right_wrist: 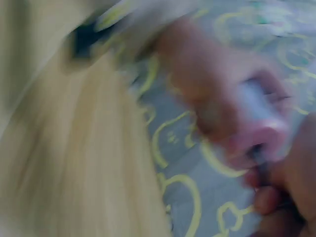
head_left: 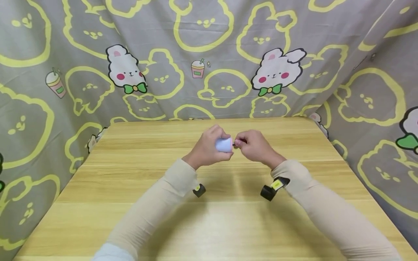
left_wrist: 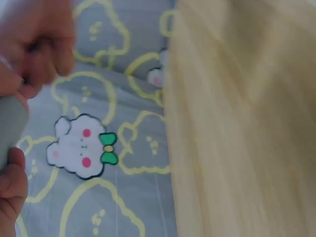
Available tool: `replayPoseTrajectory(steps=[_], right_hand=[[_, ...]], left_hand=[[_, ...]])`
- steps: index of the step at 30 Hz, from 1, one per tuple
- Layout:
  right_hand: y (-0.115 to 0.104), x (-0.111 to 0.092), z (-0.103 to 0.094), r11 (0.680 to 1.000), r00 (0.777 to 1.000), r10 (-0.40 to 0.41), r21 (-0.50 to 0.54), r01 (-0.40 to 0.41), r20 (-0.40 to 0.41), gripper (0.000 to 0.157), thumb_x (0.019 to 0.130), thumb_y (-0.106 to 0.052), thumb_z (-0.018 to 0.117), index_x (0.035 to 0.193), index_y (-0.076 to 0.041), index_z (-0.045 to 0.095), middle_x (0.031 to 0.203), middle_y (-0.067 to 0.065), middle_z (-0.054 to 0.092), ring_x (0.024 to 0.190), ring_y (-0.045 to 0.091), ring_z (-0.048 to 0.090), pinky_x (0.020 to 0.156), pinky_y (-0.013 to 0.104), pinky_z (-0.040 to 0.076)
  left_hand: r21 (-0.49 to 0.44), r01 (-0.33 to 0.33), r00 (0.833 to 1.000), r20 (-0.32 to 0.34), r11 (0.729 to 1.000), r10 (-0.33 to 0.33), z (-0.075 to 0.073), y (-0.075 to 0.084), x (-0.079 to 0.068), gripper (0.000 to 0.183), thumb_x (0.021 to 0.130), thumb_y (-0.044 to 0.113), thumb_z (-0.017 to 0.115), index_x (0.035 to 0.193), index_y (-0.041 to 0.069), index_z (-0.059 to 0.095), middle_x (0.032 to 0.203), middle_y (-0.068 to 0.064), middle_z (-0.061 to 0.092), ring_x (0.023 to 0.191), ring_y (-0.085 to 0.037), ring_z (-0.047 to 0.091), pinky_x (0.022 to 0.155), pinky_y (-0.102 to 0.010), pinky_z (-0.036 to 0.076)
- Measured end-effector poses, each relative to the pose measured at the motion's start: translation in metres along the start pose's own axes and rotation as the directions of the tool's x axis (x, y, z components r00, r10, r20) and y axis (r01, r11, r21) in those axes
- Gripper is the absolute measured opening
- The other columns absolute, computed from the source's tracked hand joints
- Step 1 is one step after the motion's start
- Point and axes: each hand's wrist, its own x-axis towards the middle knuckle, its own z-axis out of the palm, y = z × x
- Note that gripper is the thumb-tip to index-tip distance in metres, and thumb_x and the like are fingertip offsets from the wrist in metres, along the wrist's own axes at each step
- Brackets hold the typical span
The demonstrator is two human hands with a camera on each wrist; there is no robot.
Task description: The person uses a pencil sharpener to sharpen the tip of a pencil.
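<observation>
In the head view, my left hand (head_left: pixel 206 148) grips a small light-blue cylinder (head_left: pixel 223 145) with a pink end, held sideways over the table. Its thumb and fingers curl round the cylinder's sides. My right hand (head_left: pixel 256 145) pinches a thin dark stick (head_left: pixel 234 145) close to that pink end. A dark hole shows in the pink end (right_wrist: pixel 271 134) in the right wrist view, and the tip of the stick (right_wrist: pixel 261 165) is at it. Most of the stick is hidden in the right fingers. The left wrist view catches only the side of the cylinder (left_wrist: pixel 11 126).
Below both hands spreads a wooden table (head_left: pixel 209 224). A grey curtain (head_left: pixel 225 43) with yellow outlines and white cartoon animals hangs behind it and along its sides. Black wrist cameras (head_left: pixel 268 193) hang under the beige sleeves (head_left: pixel 156 203).
</observation>
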Motion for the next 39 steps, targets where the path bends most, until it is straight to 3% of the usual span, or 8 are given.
replayPoseTrajectory(steps=[5,10,12,18,21,25,32,39], right_hand=[[-0.011,0.005,-0.014,0.939,0.942,0.280,0.152,-0.309,0.185,0.026,0.101,-0.009,0.048,0.085,0.002,0.067,0.062,0.006,0.052,0.051,0.015,0.038,0.047,0.026,0.033],[-0.002,-0.001,-0.012,0.992,1.000,-0.008,0.122,0.008,0.002,0.014,0.094,0.000,0.059,0.108,0.004,0.062,0.094,0.015,0.063,0.076,0.022,0.064,0.068,0.030,0.055],[0.007,-0.003,-0.008,0.973,0.970,-0.227,-0.048,0.224,-0.085,0.017,0.093,-0.002,0.062,0.109,0.005,0.061,0.099,0.016,0.063,0.081,0.024,0.066,0.072,0.034,0.056],[0.035,0.004,0.012,0.656,0.594,-0.724,-0.616,0.436,-0.352,0.033,0.099,-0.034,0.054,0.099,-0.002,0.062,0.079,0.010,0.063,0.064,0.027,0.059,0.056,0.040,0.041],[0.042,0.009,0.021,0.631,0.448,-0.770,-0.650,0.424,-0.454,0.034,0.099,-0.037,0.053,0.095,-0.004,0.060,0.073,0.009,0.055,0.058,0.027,0.051,0.052,0.041,0.034],[0.043,0.013,0.028,0.614,0.357,-0.789,-0.651,0.446,-0.500,0.034,0.099,-0.035,0.054,0.086,-0.006,0.062,0.071,0.009,0.045,0.056,0.027,0.041,0.051,0.041,0.030],[0.040,0.014,0.026,0.586,0.394,-0.810,-0.624,0.518,-0.434,0.026,0.096,-0.013,0.054,0.073,-0.002,0.060,0.063,0.007,0.040,0.052,0.026,0.036,0.048,0.041,0.029],[0.034,0.003,0.030,0.718,0.619,-0.683,-0.515,0.469,-0.388,0.024,0.091,-0.002,0.050,0.068,0.000,0.057,0.056,0.004,0.042,0.045,0.018,0.037,0.042,0.032,0.035]], left_hand=[[-0.009,0.049,0.999,0.013,0.999,-0.049,-0.002,0.000,0.001,0.036,0.069,0.012,0.082,0.091,0.002,0.057,0.097,-0.012,0.060,0.081,-0.022,0.057,0.063,-0.023,0.050],[-0.113,0.250,0.968,0.028,0.962,-0.248,-0.010,0.001,0.005,0.037,0.070,0.014,0.084,0.094,0.003,0.058,0.101,-0.010,0.062,0.079,-0.021,0.056,0.061,-0.029,0.050],[-0.143,0.292,0.957,0.040,0.946,-0.289,-0.013,0.001,0.007,0.037,0.071,0.014,0.084,0.096,0.003,0.058,0.101,-0.010,0.062,0.078,-0.022,0.056,0.060,-0.031,0.050],[-0.256,0.405,0.914,0.103,0.878,-0.392,-0.017,0.003,0.007,0.036,0.075,0.014,0.082,0.099,0.004,0.058,0.102,-0.009,0.061,0.079,-0.023,0.055,0.061,-0.031,0.049],[-0.378,0.468,0.884,0.175,0.799,-0.434,-0.018,0.006,0.008,0.035,0.077,0.012,0.081,0.101,0.004,0.056,0.101,-0.012,0.059,0.075,-0.023,0.054,0.056,-0.030,0.047],[-0.473,0.498,0.866,0.229,0.726,-0.445,-0.017,0.009,0.008,0.032,0.078,0.008,0.079,0.098,0.004,0.054,0.101,-0.014,0.058,0.069,-0.023,0.052,0.051,-0.029,0.044],[-0.356,0.428,0.904,0.173,0.831,-0.391,-0.013,0.008,0.007,0.032,0.076,0.012,0.081,0.093,0.006,0.054,0.100,-0.010,0.060,0.077,-0.024,0.056,0.060,-0.031,0.050],[-0.109,0.186,0.982,0.042,0.977,-0.182,-0.012,0.005,0.007,0.035,0.068,0.013,0.082,0.089,0.005,0.056,0.097,-0.009,0.061,0.081,-0.022,0.055,0.061,-0.029,0.050]])
